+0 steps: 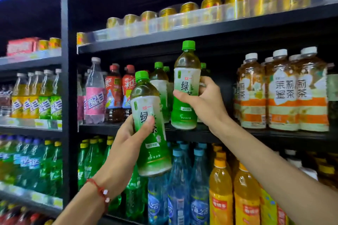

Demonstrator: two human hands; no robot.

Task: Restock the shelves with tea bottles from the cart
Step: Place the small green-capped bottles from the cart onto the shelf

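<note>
My left hand (pixel 128 140) grips a green tea bottle (pixel 149 124) with a green cap, tilted and held in front of the shelf edge. My right hand (pixel 203 100) grips a second green tea bottle (pixel 185 86), upright, its base at the front edge of the middle shelf (pixel 237 134). Behind it stand more green tea bottles (pixel 161 78) on that shelf. The cart is out of view.
Jasmine tea bottles (pixel 285 93) stand to the right of the gap, red tea bottles (pixel 117 93) and a pink bottle (pixel 93 93) to the left. Gold cans (pixel 210 9) line the shelf above. Water, orange and green soda bottles fill the shelf below.
</note>
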